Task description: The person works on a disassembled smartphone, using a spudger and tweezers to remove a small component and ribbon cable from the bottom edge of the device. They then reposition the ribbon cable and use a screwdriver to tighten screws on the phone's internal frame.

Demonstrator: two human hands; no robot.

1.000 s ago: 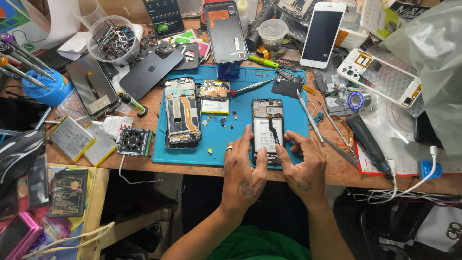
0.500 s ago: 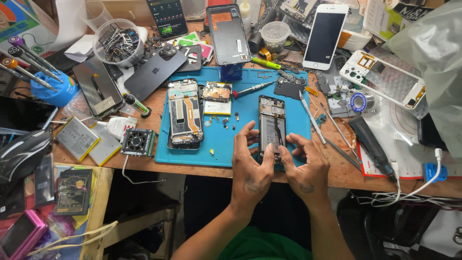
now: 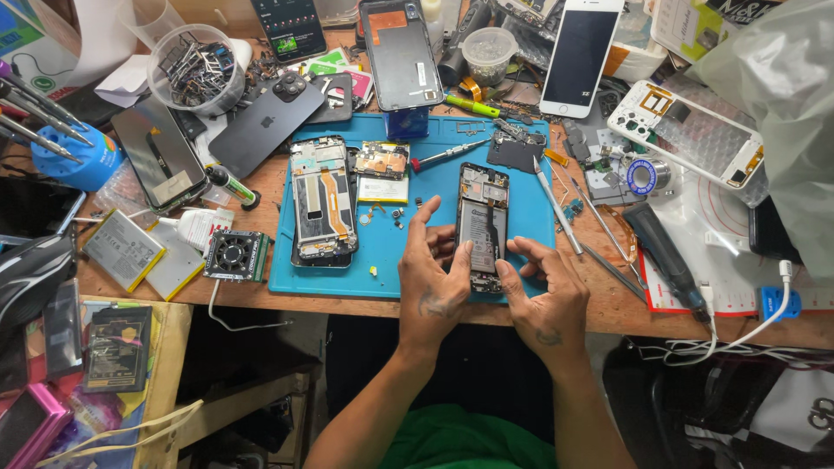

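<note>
Hands [image 3: 491, 287] | now grip opened phone [image 3: 483, 224] | moved up from mat edge

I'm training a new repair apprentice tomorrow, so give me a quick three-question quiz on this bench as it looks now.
1. True or false: both hands touch the opened black phone with its back removed on the blue rubber work mat.
2. Which lies left of that phone on the mat? A) a second opened phone with an orange ribbon cable B) a white phone C) a soldering iron
3. Fill in: the clear round tub of small metal parts stands at the bench's far ____ corner.

Key: 1 true; 2 A; 3 left. The left hand and right hand flank the phone.
</note>
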